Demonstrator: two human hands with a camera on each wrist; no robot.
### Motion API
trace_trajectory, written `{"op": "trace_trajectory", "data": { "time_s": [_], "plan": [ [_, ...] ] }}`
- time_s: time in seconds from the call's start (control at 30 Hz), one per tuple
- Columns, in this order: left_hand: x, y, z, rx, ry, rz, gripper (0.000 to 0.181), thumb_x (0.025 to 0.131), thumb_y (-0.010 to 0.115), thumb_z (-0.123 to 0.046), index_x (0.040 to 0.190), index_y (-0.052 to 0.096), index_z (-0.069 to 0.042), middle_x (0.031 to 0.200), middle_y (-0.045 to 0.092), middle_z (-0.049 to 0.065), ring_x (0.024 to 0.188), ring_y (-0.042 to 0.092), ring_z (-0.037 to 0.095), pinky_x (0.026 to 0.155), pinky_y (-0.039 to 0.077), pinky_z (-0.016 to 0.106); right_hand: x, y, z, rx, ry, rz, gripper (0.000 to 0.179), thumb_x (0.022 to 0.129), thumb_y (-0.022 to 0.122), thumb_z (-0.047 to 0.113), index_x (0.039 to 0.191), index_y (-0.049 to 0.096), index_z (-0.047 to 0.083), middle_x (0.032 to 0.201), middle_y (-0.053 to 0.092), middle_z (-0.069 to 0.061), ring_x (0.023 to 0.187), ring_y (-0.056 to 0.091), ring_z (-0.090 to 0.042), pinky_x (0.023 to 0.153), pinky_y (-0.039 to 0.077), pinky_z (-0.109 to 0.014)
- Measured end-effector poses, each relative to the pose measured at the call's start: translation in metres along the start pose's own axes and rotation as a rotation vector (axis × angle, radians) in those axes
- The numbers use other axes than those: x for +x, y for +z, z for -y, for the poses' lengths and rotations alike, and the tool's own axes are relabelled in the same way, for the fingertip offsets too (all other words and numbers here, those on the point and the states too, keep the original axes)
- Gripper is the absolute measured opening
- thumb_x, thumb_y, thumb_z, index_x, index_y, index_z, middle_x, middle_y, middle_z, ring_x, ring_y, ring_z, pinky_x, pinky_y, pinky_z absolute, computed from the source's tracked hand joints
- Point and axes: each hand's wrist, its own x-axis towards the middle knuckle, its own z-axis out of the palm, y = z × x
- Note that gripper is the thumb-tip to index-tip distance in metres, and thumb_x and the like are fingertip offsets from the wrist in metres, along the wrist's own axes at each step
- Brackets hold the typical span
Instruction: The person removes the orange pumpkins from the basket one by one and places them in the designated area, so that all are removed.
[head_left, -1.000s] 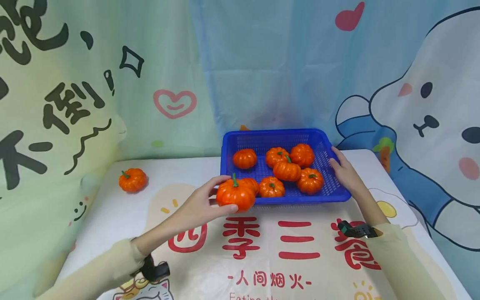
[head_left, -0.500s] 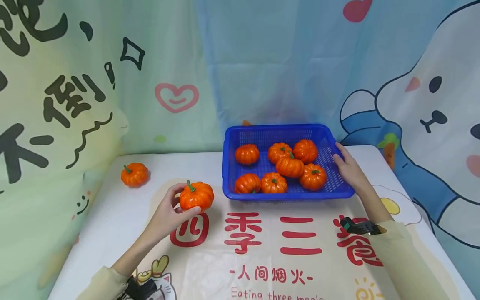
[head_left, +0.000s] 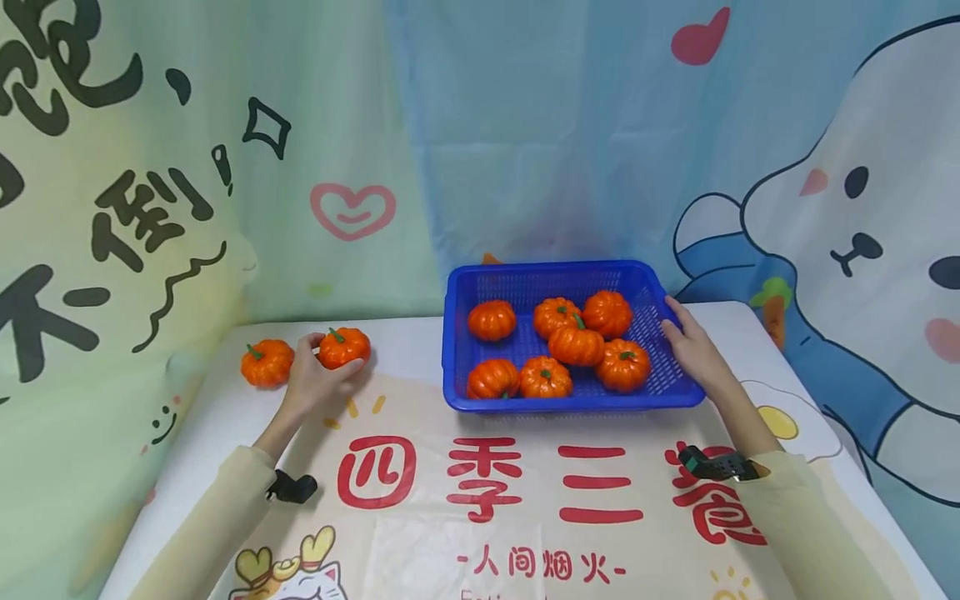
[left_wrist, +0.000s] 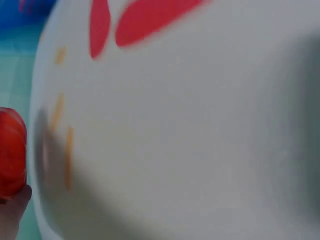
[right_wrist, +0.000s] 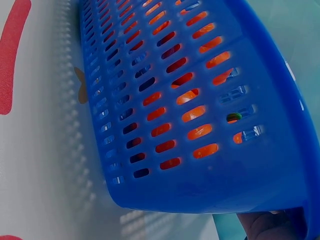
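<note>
My left hand (head_left: 311, 375) holds a small orange pumpkin (head_left: 343, 347) with a green stem, thumb on its near side and fingers behind it. Whether it touches the table cannot be told. Just left of that hand sits another small pumpkin (head_left: 267, 363). At the left edge of the left wrist view, part of the held pumpkin (left_wrist: 12, 152) and a fingertip show. My right hand (head_left: 693, 346) grips the right rim of a blue plastic basket (head_left: 573, 405). In the right wrist view the basket's slotted wall (right_wrist: 240, 175) hides most of that hand.
Several small pumpkins (head_left: 546, 377) lie inside the basket, one (head_left: 576, 345) resting against others. The basket stands at the back of a table (head_left: 405, 358) whose cover bears red lettering. A printed curtain (head_left: 525, 200) hangs right behind the table.
My left hand has carried the pumpkin from the basket's front left corner leftward and back, beside the other pumpkin on the table. The right hand has stayed at the basket's rim.
</note>
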Motion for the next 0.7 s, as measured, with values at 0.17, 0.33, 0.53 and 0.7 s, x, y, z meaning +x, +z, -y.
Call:
{"op": "trace_trajectory", "data": {
  "time_s": [0.17, 0.33, 0.53, 0.7],
  "plan": [
    [0.000, 0.002, 0.015, -0.004, -0.020, -0.018, 0.089, 0.083, 0.076, -0.036, 0.144, 0.022, -0.001, 0.143, 0.036, 0.025, 0.129, 0.041, 0.040, 0.109, 0.040, 0.055, -0.002, 0.002, 0.002, -0.009, -0.006, -0.001, 0.060, 0.106, 0.020, 0.037, 0.157, -0.003, 0.014, 0.161, 0.001, -0.026, 0.145, 0.006, -0.052, 0.112, 0.009, -0.072],
    [-0.002, 0.006, 0.018, -0.006, -0.011, -0.023, 0.089, 0.083, 0.076, -0.034, 0.145, 0.021, -0.001, 0.144, 0.036, 0.025, 0.130, 0.041, 0.041, 0.109, 0.039, 0.056, -0.004, -0.001, 0.003, -0.010, -0.002, 0.000, 0.061, 0.106, 0.019, 0.039, 0.157, -0.004, 0.015, 0.161, 0.001, -0.026, 0.145, 0.007, -0.053, 0.111, 0.009, -0.073],
    [-0.003, 0.007, 0.016, 0.017, -0.010, -0.041, 0.089, 0.084, 0.076, -0.033, 0.146, 0.021, -0.001, 0.145, 0.037, 0.026, 0.130, 0.041, 0.041, 0.109, 0.040, 0.055, -0.005, 0.000, 0.003, 0.003, 0.002, 0.008, 0.061, 0.106, 0.019, 0.039, 0.156, -0.005, 0.015, 0.161, 0.000, -0.026, 0.145, 0.006, -0.053, 0.111, 0.009, -0.073],
    [-0.002, 0.010, 0.013, 0.051, -0.016, -0.037, 0.088, 0.086, 0.074, -0.031, 0.148, 0.020, 0.000, 0.146, 0.037, 0.025, 0.131, 0.042, 0.041, 0.110, 0.040, 0.055, -0.003, -0.002, 0.002, 0.004, -0.004, 0.016, 0.062, 0.106, 0.020, 0.039, 0.156, -0.005, 0.015, 0.161, 0.000, -0.026, 0.145, 0.006, -0.053, 0.112, 0.009, -0.073]
  ]
}}
